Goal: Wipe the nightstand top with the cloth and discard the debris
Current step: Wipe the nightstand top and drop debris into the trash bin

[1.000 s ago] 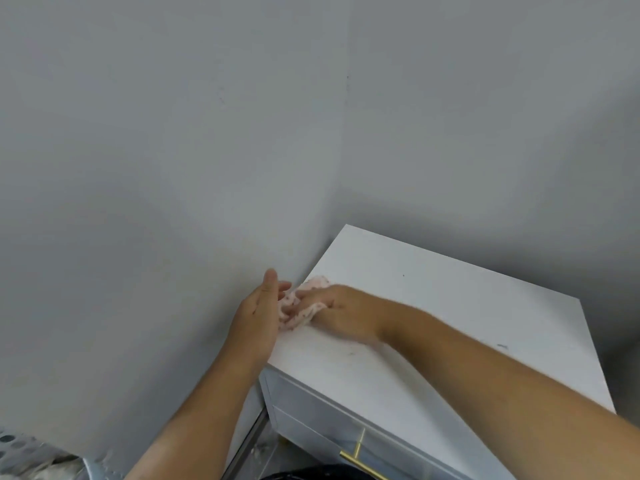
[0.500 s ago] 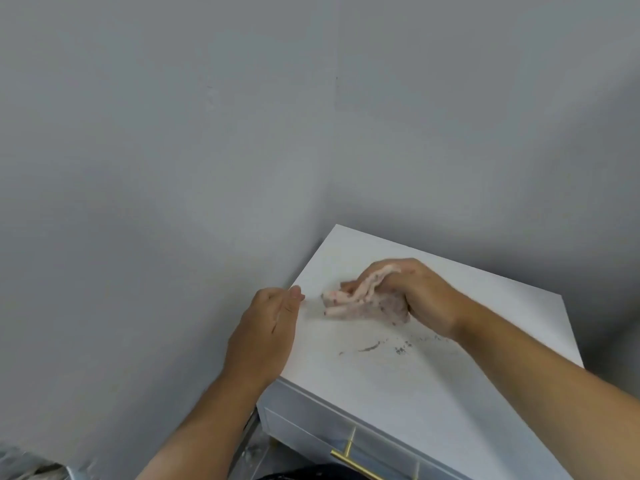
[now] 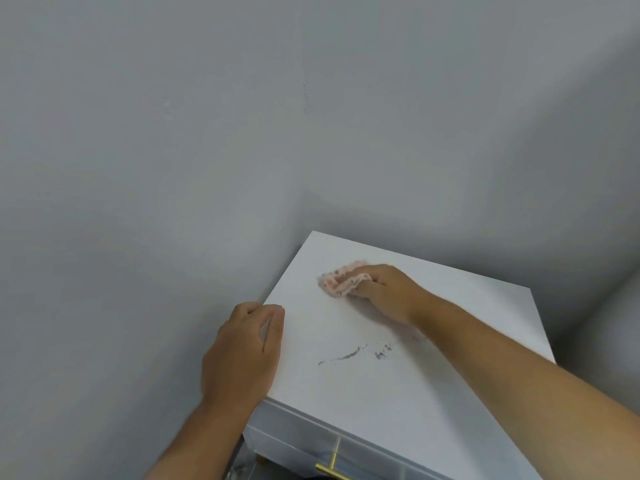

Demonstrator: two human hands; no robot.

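Note:
The white nightstand top (image 3: 460,317) fills the lower right, set into a corner of grey walls. My right hand (image 3: 388,292) presses a crumpled pink cloth (image 3: 341,280) onto the top, toward its back left part. A streak and a few specks of dark debris (image 3: 356,353) lie on the surface in front of that hand. My left hand (image 3: 244,351) is cupped against the nightstand's left edge with fingers curled and holds nothing that I can see.
Grey walls (image 3: 173,168) close in on the left and behind the nightstand. Below the top is a white drawer front (image 3: 298,441) with a gold handle (image 3: 329,467). A narrow gap runs between the left wall and the nightstand.
My right hand carried the cloth from the left edge to the middle, then toward the back. A streak of dark debris has appeared on the top. My left hand curled at the left edge.

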